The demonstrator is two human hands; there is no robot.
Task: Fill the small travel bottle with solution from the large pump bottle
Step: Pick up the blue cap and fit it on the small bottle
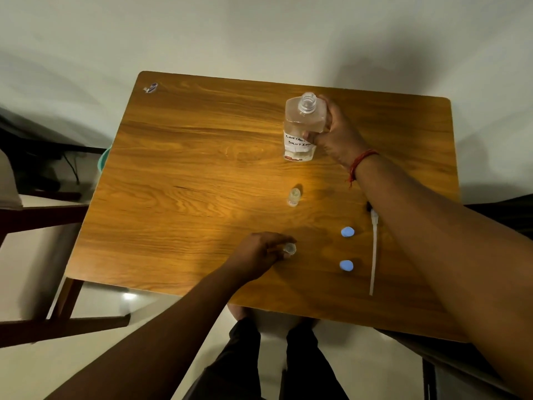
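Note:
The large clear bottle (302,122) with a white handwritten label stands near the table's far side, its neck uncapped. My right hand (337,134) grips its right side. Its pump head with a long white tube (373,249) lies flat on the table under my right forearm. One small clear travel bottle (293,196) stands uncapped in the middle of the table. Nearer the front, my left hand (259,252) holds a second small clear bottle (289,248) upright on the table, fingers around it.
Two blue caps (347,232) (346,265) lie on the wooden table (187,157) to the right of my left hand. A sticker (151,88) sits at the far left corner. A dark wooden chair frame (57,321) stands left of the table. My legs show below the front edge.

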